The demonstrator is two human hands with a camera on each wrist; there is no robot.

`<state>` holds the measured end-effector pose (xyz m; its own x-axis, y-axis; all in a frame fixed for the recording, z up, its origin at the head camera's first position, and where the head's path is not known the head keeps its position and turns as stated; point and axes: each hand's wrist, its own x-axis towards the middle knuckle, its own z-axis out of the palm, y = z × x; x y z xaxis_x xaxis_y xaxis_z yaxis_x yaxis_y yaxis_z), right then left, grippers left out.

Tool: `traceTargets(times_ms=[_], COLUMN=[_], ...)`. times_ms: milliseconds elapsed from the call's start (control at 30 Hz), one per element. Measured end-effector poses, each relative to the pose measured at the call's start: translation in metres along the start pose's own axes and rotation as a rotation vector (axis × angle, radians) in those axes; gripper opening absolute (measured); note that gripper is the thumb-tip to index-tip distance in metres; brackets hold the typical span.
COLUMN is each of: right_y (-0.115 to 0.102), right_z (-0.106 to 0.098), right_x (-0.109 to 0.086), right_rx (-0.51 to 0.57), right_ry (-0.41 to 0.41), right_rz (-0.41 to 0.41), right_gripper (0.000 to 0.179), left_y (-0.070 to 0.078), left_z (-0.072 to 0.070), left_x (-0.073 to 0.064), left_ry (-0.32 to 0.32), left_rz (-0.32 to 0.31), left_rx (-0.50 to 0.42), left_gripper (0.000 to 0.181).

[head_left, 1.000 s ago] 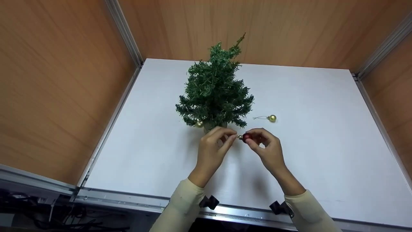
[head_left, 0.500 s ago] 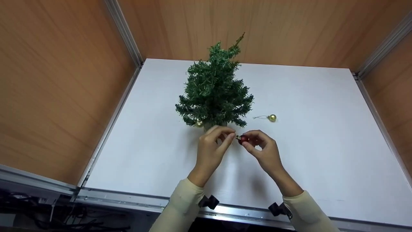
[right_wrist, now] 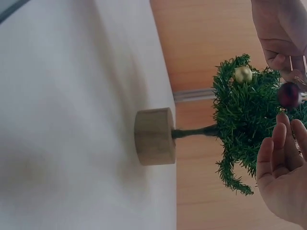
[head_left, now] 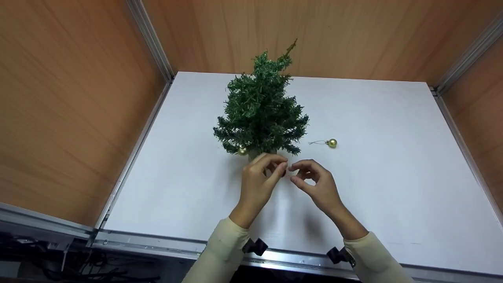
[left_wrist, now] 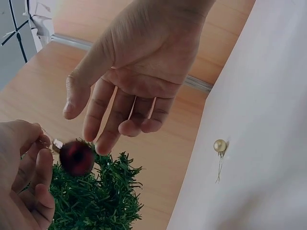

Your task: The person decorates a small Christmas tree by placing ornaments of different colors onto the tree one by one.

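Observation:
My left hand (head_left: 259, 177) pinches the hanging loop of a small dark red bauble (left_wrist: 76, 158) between thumb and fingertips; in the left wrist view that left hand (left_wrist: 24, 177) is at the lower left. The bauble dangles just below the fingertips, mostly hidden in the head view. Close on its right, my right hand (head_left: 320, 184) holds nothing, its fingers loosely bent and apart from the bauble. Behind both hands stands a small artificial Christmas tree (head_left: 263, 110). A gold bauble (right_wrist: 243, 74) hangs on a low branch at its left side.
Another gold bauble (head_left: 332, 143) with a string loop lies on the white table (head_left: 393, 177), right of the tree. The tree's round wooden base (right_wrist: 154, 136) stands on the table. Wooden panels (head_left: 334, 39) enclose the back and sides.
The right hand has let go of the red bauble and moved slightly left, its fingers parting. The bauble has shifted left and now hangs from the left hand, which has barely moved.

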<state>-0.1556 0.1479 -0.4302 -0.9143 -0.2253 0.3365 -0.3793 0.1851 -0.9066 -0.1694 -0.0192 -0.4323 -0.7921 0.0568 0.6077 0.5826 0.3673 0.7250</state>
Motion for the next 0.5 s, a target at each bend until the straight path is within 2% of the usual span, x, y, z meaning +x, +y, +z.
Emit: traceTargets(times_ms=[500], right_y=[-0.017], right_z=[0.007], right_x=[0.016], right_rx=[-0.049], right_ry=[0.014], right_rz=[-0.066], right_gripper=[0.015], left_y=[0.0], left_z=[0.0], left_x=[-0.001], left_ry=[-0.002], left_rz=[0.024], left_rx=[-0.004], left_gripper=[0.008])
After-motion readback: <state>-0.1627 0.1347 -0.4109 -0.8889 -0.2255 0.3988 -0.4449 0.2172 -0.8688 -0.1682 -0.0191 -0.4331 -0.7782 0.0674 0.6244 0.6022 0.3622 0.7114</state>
